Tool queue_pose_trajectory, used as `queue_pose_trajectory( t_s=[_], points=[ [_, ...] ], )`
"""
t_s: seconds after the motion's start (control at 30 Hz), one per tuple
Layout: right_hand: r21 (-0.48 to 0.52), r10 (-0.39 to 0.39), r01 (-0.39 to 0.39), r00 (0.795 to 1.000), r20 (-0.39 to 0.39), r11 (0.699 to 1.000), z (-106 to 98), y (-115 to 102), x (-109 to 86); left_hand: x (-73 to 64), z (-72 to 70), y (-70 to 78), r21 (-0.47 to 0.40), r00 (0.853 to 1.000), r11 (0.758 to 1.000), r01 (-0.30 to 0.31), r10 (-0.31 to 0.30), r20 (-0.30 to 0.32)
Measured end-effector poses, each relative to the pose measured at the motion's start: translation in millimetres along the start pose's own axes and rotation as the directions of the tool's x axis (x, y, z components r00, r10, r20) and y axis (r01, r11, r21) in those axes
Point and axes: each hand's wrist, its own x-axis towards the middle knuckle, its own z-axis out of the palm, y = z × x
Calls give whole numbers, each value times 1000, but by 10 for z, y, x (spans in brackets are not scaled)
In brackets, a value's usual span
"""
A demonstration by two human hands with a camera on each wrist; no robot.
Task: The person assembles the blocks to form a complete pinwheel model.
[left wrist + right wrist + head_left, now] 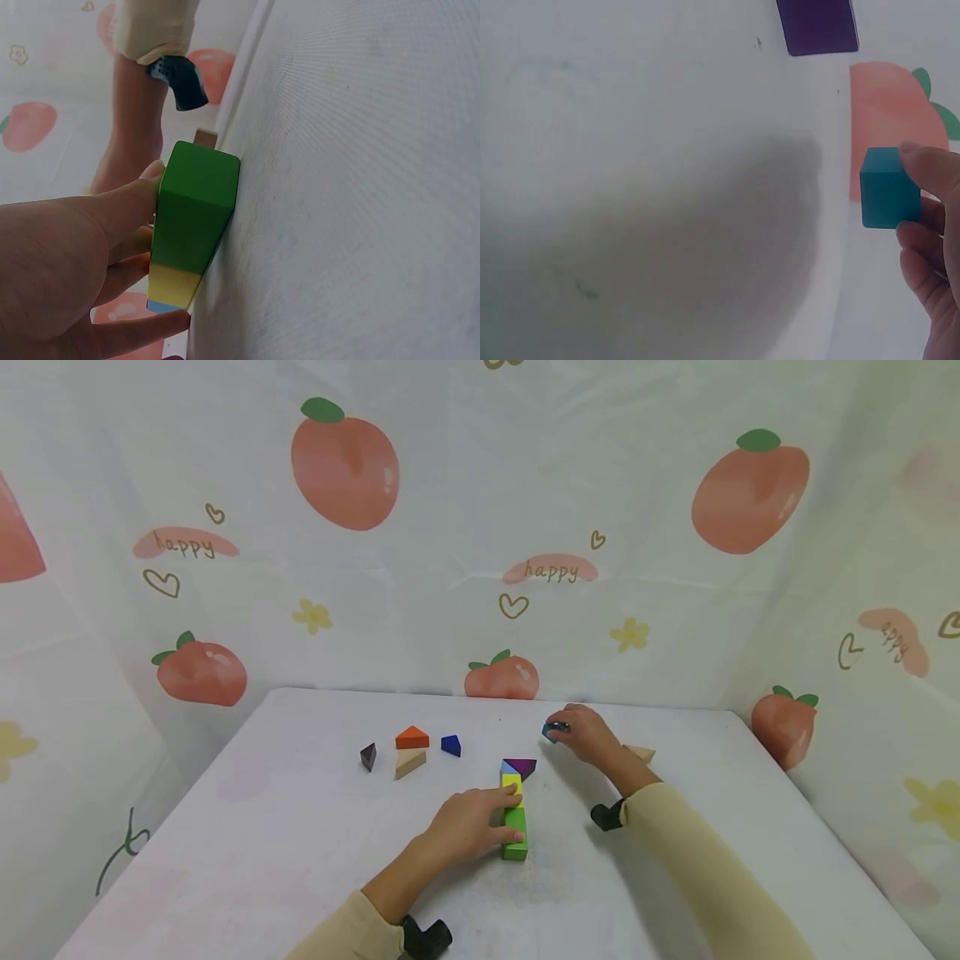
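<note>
My left hand rests on a row of blocks, its thumb on the green block and fingertips on the yellow block. Those fingers look relaxed and fairly straight. Past the yellow one, at the row's far end, lie a light blue triangular piece and a purple triangular block. Farther back and to the right, my right hand pinches a teal block between thumb and fingers. In the right wrist view the teal block shows above the white tabletop's far edge.
On the left of the table lie an orange triangular block, a plain wooden block, a dark grey block and a dark blue block. Another wooden piece is partly behind my right wrist. A printed cloth hangs behind the table.
</note>
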Motion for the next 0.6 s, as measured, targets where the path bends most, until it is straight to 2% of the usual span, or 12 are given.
queue_pose_trajectory(
  t_s=[0.13, 0.6],
  points=[
    [5, 1, -2, 1000, 24, 1000, 38, -68, 19, -1, -10, 5, 5, 1000, 1000, -3, 3, -1],
    [-3, -63, 63, 998, 31, 998, 158, -255, 53, -7, -25, 22, 19, 1000, 1000, -8, 8, 0]
  ],
)
